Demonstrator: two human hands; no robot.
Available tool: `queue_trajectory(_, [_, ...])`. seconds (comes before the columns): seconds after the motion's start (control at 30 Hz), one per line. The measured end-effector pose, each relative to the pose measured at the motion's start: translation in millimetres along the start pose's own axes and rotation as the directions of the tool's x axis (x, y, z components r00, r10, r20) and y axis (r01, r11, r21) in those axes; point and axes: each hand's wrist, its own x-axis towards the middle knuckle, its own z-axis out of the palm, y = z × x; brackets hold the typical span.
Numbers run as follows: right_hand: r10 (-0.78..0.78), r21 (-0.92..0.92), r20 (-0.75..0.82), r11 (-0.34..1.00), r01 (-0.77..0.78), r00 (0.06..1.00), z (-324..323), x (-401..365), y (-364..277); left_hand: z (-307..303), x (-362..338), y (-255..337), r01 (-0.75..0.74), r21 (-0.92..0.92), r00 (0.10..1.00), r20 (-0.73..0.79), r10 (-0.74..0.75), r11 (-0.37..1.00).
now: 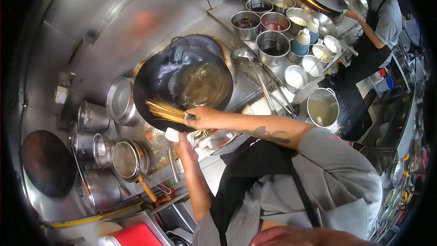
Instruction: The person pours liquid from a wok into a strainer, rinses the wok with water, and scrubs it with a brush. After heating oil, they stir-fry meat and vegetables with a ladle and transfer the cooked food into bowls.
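At centre frame, your right hand point(200, 117) is gripping a brush point(164, 110) in the wok point(159, 75); your left hand point(183, 143) is clutching a cloth point(172, 134).

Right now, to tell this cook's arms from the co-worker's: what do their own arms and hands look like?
Left hand and right hand are ungloved, forearms bare. A dark tattoo marks the right forearm, with a grey short sleeve above it.

The right hand point(200, 117) is covering the grip of the brush point(165, 110), and the top edge is cropping the head of the co-worker point(381, 20).
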Motion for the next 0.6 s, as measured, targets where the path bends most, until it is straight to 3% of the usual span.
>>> queue_trajectory(0.1, [-0.163, -0.102, -0.036, 0.982, 0.159, 0.986, 6.9, 19.0, 17.0, -7.4, 32.7, -23.1, -0.147, 0.012, 0.989, 0.001, 0.147, 0.989])
queue_trajectory(0.2, [-0.194, -0.058, -0.095, 0.980, 0.189, 0.976, 7.3, 31.6, 19.5, 7.1, 17.9, 1.4, -0.175, -0.005, 0.984, 0.010, 0.175, 0.985])
queue_trajectory(0.3, [-0.126, 0.000, -0.091, 0.992, 0.126, 0.988, -5.8, 25.0, -3.3, 36.3, -27.7, 45.9, -0.142, -0.030, 0.990, -0.010, 0.142, 0.989])
queue_trajectory(0.33, [-0.100, 0.017, -0.082, 0.995, 0.102, 0.992, -9.4, 24.5, -11.1, 28.6, -5.7, 32.8, -0.251, -0.035, 0.968, 0.009, 0.252, 0.967])
queue_trajectory(0.47, [-0.050, 0.130, -0.063, 0.990, 0.058, 0.997, -34.9, 42.8, -26.0, 31.8, 7.1, 35.1, -0.443, 0.020, 0.896, 0.042, 0.442, 0.896])
queue_trajectory(0.6, [0.025, 0.232, -0.090, 0.973, -0.004, 0.996, -72.6, 58.2, -53.7, 49.7, -14.3, 58.7, -0.508, 0.050, 0.861, 0.046, 0.506, 0.860])
